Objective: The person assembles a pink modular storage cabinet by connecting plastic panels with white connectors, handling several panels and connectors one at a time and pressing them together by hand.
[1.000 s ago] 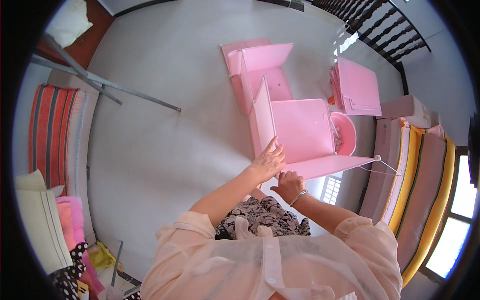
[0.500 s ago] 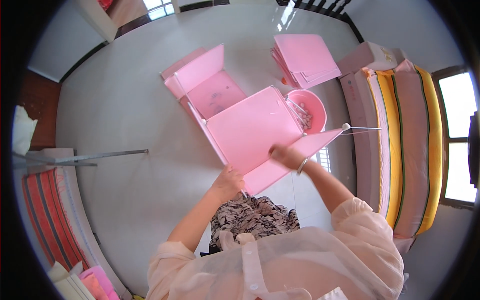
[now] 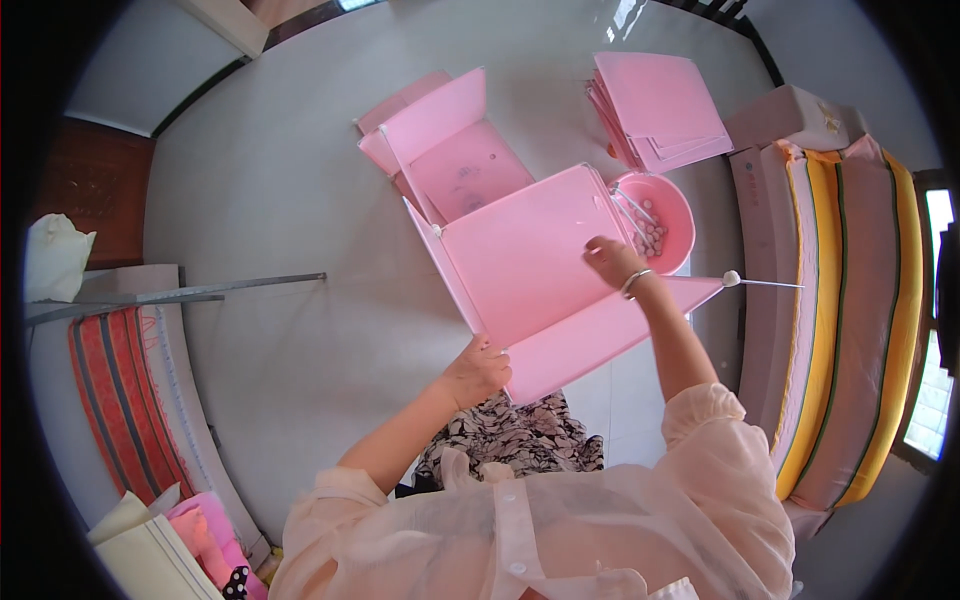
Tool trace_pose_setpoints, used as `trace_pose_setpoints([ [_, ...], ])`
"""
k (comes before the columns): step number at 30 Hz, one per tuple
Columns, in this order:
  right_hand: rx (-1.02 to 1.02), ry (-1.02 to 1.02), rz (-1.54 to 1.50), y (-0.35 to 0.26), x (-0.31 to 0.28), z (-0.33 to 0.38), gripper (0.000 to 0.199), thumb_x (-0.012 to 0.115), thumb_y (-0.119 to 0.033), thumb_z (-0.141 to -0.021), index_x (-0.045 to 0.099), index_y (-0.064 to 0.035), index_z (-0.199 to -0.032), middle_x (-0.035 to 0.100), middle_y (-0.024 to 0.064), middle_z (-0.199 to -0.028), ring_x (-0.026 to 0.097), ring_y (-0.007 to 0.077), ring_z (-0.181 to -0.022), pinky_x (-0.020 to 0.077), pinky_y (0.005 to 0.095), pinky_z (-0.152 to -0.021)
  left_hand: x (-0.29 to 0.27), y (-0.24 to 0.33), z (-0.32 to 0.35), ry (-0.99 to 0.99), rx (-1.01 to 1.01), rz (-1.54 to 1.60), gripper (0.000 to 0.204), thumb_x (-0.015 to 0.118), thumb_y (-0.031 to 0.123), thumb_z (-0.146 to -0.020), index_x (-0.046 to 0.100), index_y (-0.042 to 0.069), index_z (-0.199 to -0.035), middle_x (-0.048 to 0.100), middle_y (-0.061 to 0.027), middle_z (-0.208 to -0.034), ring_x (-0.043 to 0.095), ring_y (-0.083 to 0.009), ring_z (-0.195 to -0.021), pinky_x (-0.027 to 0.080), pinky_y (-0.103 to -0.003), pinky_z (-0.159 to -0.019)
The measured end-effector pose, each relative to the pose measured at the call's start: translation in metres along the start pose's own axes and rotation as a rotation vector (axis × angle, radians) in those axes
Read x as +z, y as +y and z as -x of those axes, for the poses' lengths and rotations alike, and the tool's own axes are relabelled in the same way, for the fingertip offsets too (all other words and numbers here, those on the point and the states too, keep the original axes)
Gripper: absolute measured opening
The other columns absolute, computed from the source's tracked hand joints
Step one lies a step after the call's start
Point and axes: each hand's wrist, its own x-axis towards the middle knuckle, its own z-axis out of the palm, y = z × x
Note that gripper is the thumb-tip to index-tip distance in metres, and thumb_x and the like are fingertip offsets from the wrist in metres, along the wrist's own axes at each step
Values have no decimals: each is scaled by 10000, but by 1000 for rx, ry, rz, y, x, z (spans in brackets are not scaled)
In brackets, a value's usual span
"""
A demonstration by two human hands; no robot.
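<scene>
Two bare hands work on a set of joined pink plastic panels (image 3: 530, 270) standing on a pale grey floor (image 3: 280, 200), seen from above by a head camera. The panels meet at white corner connectors and form an open, box-like frame, with one large square face tilted toward the viewer and another lying flatter at the lower right.

Left hand (image 3: 478, 372): it grips the lower corner of the panels, fingers curled round the edge where two sheets meet. Right hand (image 3: 612, 262): it rests on the upper right part of the large face, fingers bent and pressing near the edge; a thin bracelet circles the wrist. Whether it pinches anything small cannot be told.

Just beyond the right hand sits a round pink bowl (image 3: 662, 218) holding small pale pieces and a few thin rods. Farther back lies a neat stack of flat pink square sheets (image 3: 662, 108). Behind the held panels stands a second pink panel assembly (image 3: 450, 150), open at the top.

Along the right edge runs a striped mattress (image 3: 850, 320) in yellow, pink and brown bands, with a dusty-pink block at its far end. At the left lie a red striped cushion (image 3: 115, 400) and a grey metal bar (image 3: 180, 293).
</scene>
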Motion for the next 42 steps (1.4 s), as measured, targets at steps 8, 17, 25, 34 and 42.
trace_pose_setpoints([
  [8,-123,-223,-7,-118,46,5,348,411,-391,-784,533,-102,-935,586,107,-850,547,275,-823,415,372,-729,3,1,-7,-37,33,35,37,460,145,-625,452,134,-591,439,7,-643,450,-130,-733,310,-302,-671],
  [17,24,-50,124,-199,73,-34,374,396,-400,-792,476,-91,-986,584,157,-797,557,314,-756,428,403,-659,15,-14,-3,93,219,169,118,451,165,-674,534,116,-740,515,-2,-797,469,-153,-856,279,-369,-797],
  [25,-48,262,228,-233,98,-71,210,415,-264,-791,448,-88,-901,575,114,-667,558,305,-576,440,406,-517,-29,-124,31,134,404,374,190,434,131,-710,511,48,-863,503,-73,-973,411,-207,-1018,248,-383,-919],
  [34,-92,179,343,-235,108,-85,132,393,-160,-777,399,-72,-874,563,109,-603,556,287,-534,432,399,-474,-62,-202,43,-53,154,412,98,511,131,-668,501,80,-752,524,-60,-723,517,-213,-767,401,-341,-712],
  [42,-65,122,355,-244,98,-93,169,411,-115,-735,374,-42,-883,562,121,-593,566,269,-530,434,385,-486,-65,-267,39,-162,-390,315,184,518,127,-710,499,74,-885,531,-96,-851,505,-256,-837,420,-347,-697],
])
